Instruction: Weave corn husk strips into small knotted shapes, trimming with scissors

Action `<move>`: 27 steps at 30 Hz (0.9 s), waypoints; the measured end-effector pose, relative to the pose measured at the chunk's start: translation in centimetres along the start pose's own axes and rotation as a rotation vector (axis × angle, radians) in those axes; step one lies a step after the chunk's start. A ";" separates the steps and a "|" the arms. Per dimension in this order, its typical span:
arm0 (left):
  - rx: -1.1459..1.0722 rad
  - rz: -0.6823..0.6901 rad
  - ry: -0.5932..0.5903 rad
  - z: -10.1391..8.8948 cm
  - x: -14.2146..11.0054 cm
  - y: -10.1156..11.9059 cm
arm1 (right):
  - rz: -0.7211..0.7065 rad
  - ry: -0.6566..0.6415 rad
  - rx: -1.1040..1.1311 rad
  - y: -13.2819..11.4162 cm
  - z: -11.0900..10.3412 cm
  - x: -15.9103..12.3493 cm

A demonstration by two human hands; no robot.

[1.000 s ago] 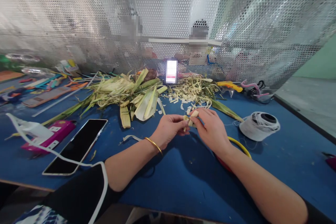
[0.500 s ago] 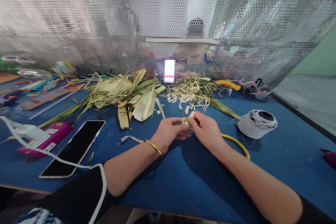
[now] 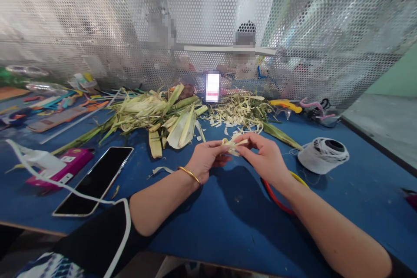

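Pale strip [image 3: 232, 147], pinched from both sides

So it's left of the spool [image 3: 317, 160], long axis roughly sideways. Left hand [image 3: 207, 156] grips one side, right hand [image 3: 266, 154] pinches the other; right one's nearer the spool.

Things were spread around a clock dial on the table [image 3: 234, 234], with both hands at its centre.
A husk piece [image 3: 233, 144] was held between the left hand [image 3: 207, 160] and the right hand [image 3: 265, 157]. A husk pile [image 3: 143, 110] was heaped at ten to eleven o'clock, shredded strips [image 3: 239, 114] at twelve to one, both before a mesh partition [image 3: 208, 17]. A spool [image 3: 314, 157] was set at three; near five, a ring [image 3: 273, 199] was partly covered by the right forearm. At eight to nine, a phone [image 3: 94, 182] was laid flat, its lower end crossed by a cable [image 3: 86, 198]; a box [image 3: 81, 159] was placed to its left.
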State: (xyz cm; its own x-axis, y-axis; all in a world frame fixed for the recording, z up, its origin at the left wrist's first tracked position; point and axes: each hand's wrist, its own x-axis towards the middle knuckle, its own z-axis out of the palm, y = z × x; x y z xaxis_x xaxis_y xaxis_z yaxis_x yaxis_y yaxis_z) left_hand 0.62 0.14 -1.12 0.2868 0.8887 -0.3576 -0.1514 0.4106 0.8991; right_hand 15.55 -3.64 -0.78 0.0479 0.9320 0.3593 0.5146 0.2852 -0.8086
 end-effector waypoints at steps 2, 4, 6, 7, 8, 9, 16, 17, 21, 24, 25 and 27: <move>0.037 0.029 -0.024 0.0 -0.1 -0.1 | -0.044 -0.002 0.068 0.1 0.1 0.0; 0.074 0.051 -0.039 0.1 -0.1 -0.2 | -0.084 0.035 0.075 0.2 0.3 0.1; 0.111 0.070 -0.063 0.1 -0.2 -0.3 | -0.084 0.045 0.074 0.2 0.4 0.1; 0.126 0.078 -0.076 0.1 -0.3 -0.3 | -0.064 0.029 0.083 0.2 0.4 0.1; 0.139 0.083 -0.086 0.2 -0.3 -0.3 | -0.037 0.008 0.099 0.1 0.5 0.0; 0.149 0.087 -0.091 0.2 -0.3 -0.3 | -0.012 -0.006 0.116 0.0 0.5 0.0; 0.197 0.115 -0.045 0.3 -0.1 -0.4 | 0.033 0.018 -0.091 0.7 0.1 0.1; 0.199 0.129 -0.038 0.3 0.0 -0.4 | 0.023 0.003 -0.142 0.9 0.0 0.1; 0.215 0.185 -0.040 0.2 0.1 -0.6 | 0.016 -0.038 -0.253 1.1 -0.1 0.2; 0.255 0.225 -0.047 0.1 0.2 -0.8 | 0.010 -0.043 -0.287 0.9 -0.1 0.1; 0.273 0.240 -0.049 0.1 0.3 -0.8 | 0.005 -0.041 -0.291 0.9 0.0 0.1; 0.320 0.276 -0.058 -0.1 0.4 -1.0 | -0.002 -0.033 -0.302 0.8 0.0 0.0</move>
State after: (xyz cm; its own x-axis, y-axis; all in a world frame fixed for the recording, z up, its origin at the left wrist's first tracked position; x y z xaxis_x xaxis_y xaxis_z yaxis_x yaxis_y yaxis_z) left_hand 0.85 0.11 -2.23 0.3311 0.9397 -0.0861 0.0683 0.0672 0.9954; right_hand 15.97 -3.38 -1.37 0.0218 0.9397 0.3413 0.7465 0.2118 -0.6308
